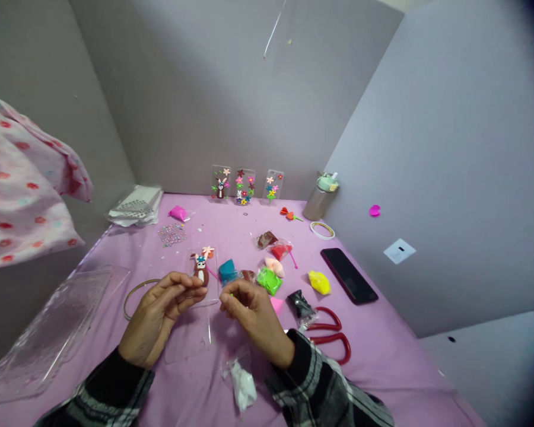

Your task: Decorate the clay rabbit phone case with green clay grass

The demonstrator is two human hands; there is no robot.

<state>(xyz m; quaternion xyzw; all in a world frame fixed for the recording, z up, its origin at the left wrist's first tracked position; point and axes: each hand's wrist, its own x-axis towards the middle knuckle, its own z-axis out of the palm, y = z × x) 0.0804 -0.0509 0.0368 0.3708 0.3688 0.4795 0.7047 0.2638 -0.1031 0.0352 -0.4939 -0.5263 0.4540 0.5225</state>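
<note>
My left hand (162,311) is closed in a pinch over the middle of the table. What its fingertips hold, if anything, is too small to make out. To its right, my right hand (258,320) pinches a tiny bit of green clay (232,295) between thumb and fingers. Just beyond both hands lies a clear phone case (212,279) decorated with a brown clay bunny (200,271) and a peach clay flower (207,251). Nearby are packets of blue clay (228,271) and bright green clay (270,281). White clay in a bag (242,385) lies nearest me, below the right hand.
Red-handled scissors (345,347), black clay (300,304), yellow clay (319,283) and a phone (348,276) lie to the right. Three decorated cases (244,188) lean on the back wall beside a bottle (321,196). Clear plastic packaging (48,332) covers the left edge.
</note>
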